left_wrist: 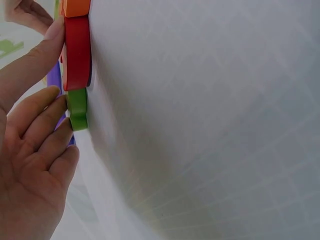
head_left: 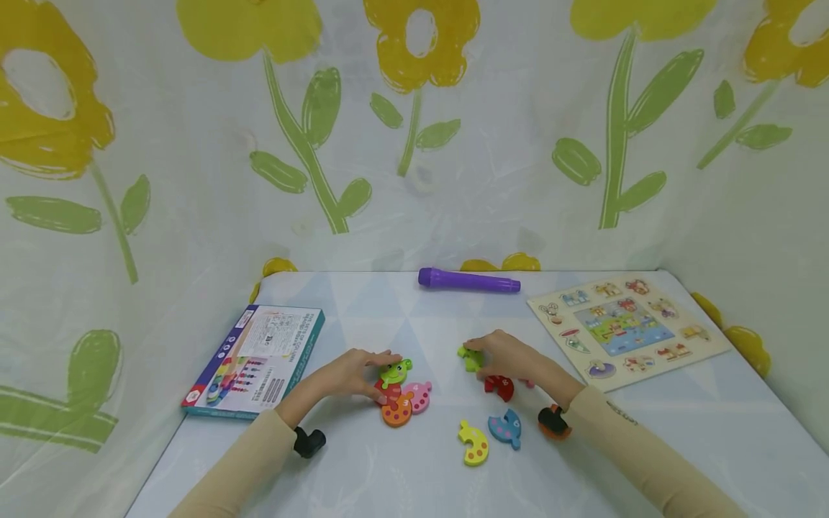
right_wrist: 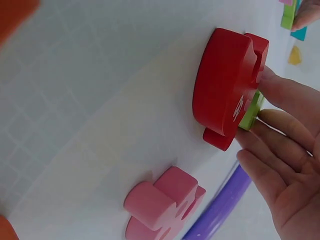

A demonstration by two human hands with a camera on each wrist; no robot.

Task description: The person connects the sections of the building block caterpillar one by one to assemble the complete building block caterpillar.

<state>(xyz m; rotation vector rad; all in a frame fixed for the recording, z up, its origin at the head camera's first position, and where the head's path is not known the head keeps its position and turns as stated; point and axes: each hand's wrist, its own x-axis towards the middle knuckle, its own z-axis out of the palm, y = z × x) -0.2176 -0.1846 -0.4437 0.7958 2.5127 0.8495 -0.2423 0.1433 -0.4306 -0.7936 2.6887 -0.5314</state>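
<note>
My left hand (head_left: pixel 350 374) holds a small group of joined wooden caterpillar puzzle pieces on the table. Its fingers touch the smiling green head piece (head_left: pixel 393 373), and the thumb lies on the red piece (left_wrist: pixel 77 52) below. An orange piece (head_left: pixel 396 412) and a pink piece (head_left: pixel 419 396) adjoin these. To the right, my right hand (head_left: pixel 512 357) pinches a light green piece (head_left: pixel 472 359), partly covered by the fingers. Close by that hand sits a red numbered piece (right_wrist: pixel 222 82), with a pink piece (right_wrist: pixel 167 202) beyond it.
Nearer me lie a yellow piece (head_left: pixel 476 446) and a blue piece (head_left: pixel 506 429). A boxed toy set (head_left: pixel 259 360) is at the left, a purple stick-shaped object (head_left: pixel 469 280) at the back, and a picture puzzle board (head_left: pixel 563 332) at the right. Flowered cloth (head_left: pixel 505 173) surrounds the table.
</note>
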